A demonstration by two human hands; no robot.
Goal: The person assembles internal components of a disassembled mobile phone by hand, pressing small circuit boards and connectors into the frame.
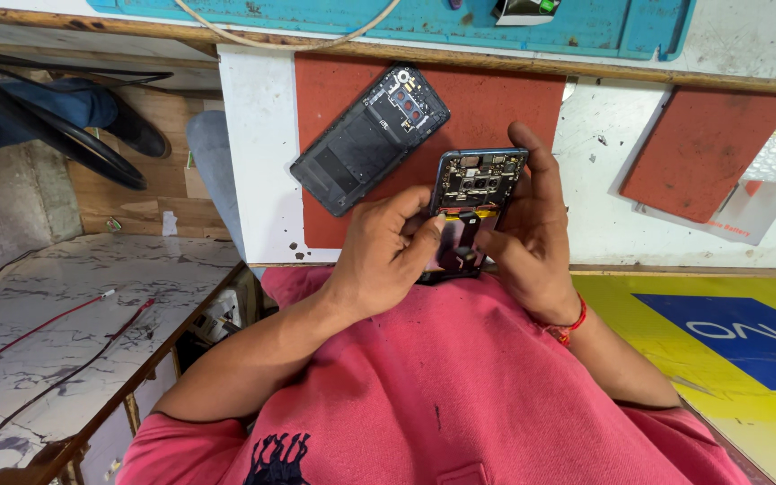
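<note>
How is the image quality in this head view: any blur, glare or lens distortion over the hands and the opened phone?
Head view: even, soft light with no hard shadows or glare; the opened phone and both hands, left hand and right hand, are sharp; the removed back cover is crisp too; wide-angle distortion bends the bench edge and stretches the pink shirt below.

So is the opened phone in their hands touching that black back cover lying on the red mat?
Apart. The head view shows a strip of red mat between the opened phone, held in both hands, and the black back cover.
</note>
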